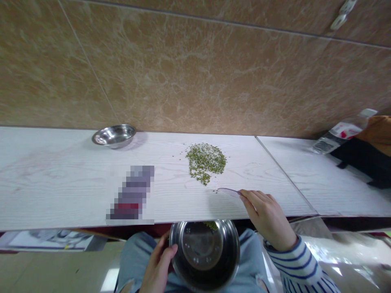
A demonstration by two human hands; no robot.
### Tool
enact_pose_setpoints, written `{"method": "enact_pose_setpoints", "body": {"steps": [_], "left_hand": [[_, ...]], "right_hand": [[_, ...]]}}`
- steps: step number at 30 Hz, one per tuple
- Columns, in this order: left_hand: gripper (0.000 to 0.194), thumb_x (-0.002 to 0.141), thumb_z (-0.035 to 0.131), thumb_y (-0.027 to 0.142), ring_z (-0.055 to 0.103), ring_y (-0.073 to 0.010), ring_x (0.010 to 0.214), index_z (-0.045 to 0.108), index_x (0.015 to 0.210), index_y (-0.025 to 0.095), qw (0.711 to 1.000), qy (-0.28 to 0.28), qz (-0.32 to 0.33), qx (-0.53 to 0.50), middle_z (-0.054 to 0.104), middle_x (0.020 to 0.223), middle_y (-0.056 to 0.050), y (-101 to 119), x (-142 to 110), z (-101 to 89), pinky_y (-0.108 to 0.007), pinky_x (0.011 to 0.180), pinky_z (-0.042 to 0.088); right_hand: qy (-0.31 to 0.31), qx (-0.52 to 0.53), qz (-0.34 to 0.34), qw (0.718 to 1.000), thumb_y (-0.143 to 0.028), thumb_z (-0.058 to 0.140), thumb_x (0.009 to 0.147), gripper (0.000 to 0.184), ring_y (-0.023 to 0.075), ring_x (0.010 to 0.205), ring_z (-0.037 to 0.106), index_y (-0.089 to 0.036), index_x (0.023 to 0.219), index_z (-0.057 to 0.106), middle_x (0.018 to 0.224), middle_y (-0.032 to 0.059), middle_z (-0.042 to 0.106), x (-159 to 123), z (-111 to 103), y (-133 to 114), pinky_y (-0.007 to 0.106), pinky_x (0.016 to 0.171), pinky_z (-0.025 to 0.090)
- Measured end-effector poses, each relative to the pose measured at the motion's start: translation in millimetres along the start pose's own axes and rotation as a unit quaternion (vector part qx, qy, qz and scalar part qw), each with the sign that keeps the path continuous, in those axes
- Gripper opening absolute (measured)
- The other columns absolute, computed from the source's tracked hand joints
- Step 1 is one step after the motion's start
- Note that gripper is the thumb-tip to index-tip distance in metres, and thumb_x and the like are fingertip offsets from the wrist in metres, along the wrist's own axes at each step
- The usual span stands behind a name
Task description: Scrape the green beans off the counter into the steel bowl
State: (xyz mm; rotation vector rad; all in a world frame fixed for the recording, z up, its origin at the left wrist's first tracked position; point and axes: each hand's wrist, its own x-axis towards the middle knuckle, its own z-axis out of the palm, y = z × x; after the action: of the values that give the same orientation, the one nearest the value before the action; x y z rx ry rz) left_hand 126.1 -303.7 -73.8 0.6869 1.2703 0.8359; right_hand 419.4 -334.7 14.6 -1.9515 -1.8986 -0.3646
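In the head view, a heap of small green seeds mixed with white grains point(206, 162) was seen on a white wood-grain tabletop point(61, 183), with stray seeds scattered around it. A deep stainless-steel bowl point(204, 260) was held just below the table's near edge, above the lap, with a small patch of green seeds point(211, 225) visible inside at its rim.

The left hand point(159, 262) was clenched on the bowl, its fingers curled over the metal rim. The right hand point(269, 219) was closed on a thin translucent purple plastic scraper point(229, 192), which was pinched by the fingers, with its tip near the heap but apart from it.

Most of the seeds were judged to remain on the table, with only a small amount in the bowl. A shallow stainless-steel dish point(114, 136) stood at the far edge, and a clear plastic bottle point(339, 134) lay at the far right. A pixelated patch point(131, 193) hid whatever lay left of the heap.
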Motion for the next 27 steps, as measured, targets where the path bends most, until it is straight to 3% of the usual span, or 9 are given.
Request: {"method": "enact_pose_setpoints", "body": {"steps": [9, 15, 22, 27], "left_hand": [[0.044, 0.072, 0.072, 0.043, 0.05, -0.0335, 0.135, 0.074, 0.111, 0.022, 1.0, -0.004, 0.007, 0.014, 0.073, 0.126, -0.006, -3, 0, -2.7, -0.043, 0.116, 0.031], [0.045, 0.071, 0.072, 0.043, 0.051, -0.0335, 0.134, 0.073, 0.112, 0.024, 1.0, 0.005, -0.01, 0.008, 0.073, 0.126, -0.006, -2, 0, -2.6, -0.043, 0.111, 0.039], [0.051, 0.065, 0.076, 0.043, 0.062, -0.0352, 0.12, 0.073, 0.11, 0.02, 1.0, 0.002, -0.03, -0.004, 0.077, 0.115, -0.008, 6, -4, 2.1, -0.038, 0.088, 0.055], [0.046, 0.065, 0.075, 0.042, 0.059, -0.0325, 0.124, 0.075, 0.106, 0.022, 1.0, 0.012, -0.012, 0.004, 0.077, 0.115, -0.005, 6, -3, 3.5, -0.036, 0.101, 0.047]], "right_hand": [[0.001, 0.007, -0.003, 1.0, -0.027, 0.037, 0.105, 0.031, 0.0185, 0.083, 0.069, -0.017, 0.105, 0.066, 0.093, 0.0065, 0.075, -4, -3, -2, 0.032, 0.072, 0.044], [-0.003, -0.008, 0.01, 1.0, -0.026, 0.037, 0.104, 0.031, 0.0193, 0.084, 0.07, -0.017, 0.106, 0.066, 0.094, 0.0077, 0.076, -5, 1, 2, 0.032, 0.073, 0.045], [-0.002, -0.003, 0.011, 1.0, -0.026, 0.037, 0.104, 0.031, 0.0204, 0.085, 0.071, -0.017, 0.106, 0.067, 0.096, 0.0078, 0.076, 0, 8, 4, 0.033, 0.072, 0.046], [-0.013, 0.012, 0.006, 1.0, -0.027, 0.038, 0.104, 0.03, 0.0204, 0.086, 0.07, -0.018, 0.107, 0.066, 0.095, 0.0071, 0.076, 2, 10, 0, 0.033, 0.072, 0.045]]}}
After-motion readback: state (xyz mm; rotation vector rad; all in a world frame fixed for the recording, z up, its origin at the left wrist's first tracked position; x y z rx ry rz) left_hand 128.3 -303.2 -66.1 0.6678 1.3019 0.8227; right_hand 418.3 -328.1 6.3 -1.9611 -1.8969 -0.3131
